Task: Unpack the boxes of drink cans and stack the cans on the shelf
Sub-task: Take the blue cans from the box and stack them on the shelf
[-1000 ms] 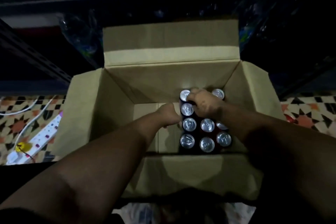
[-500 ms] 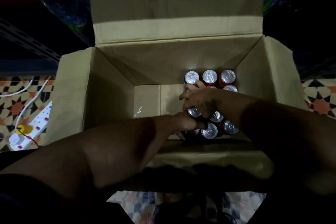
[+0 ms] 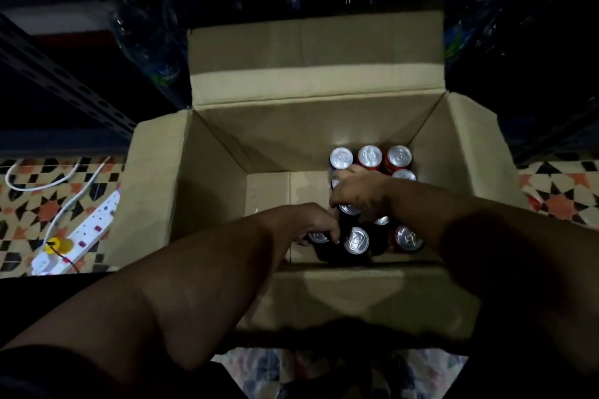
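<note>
Both hands reach into the open brown cardboard box (image 3: 311, 126), left hand (image 3: 319, 225) and right hand (image 3: 356, 194) each gripping silver-topped drink cans (image 3: 369, 157); the box's tall flaps crowd them. A white power strip (image 3: 81, 233) lies on the patterned tile floor (image 3: 26, 204) beside it.

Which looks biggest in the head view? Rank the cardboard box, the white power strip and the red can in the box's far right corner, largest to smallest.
1. cardboard box, by far the largest.
2. white power strip, long and narrow, on the tiled floor left of the box.
3. red can, smallest; it stands deep in the box, so distance shrinks it somewhat.
</note>
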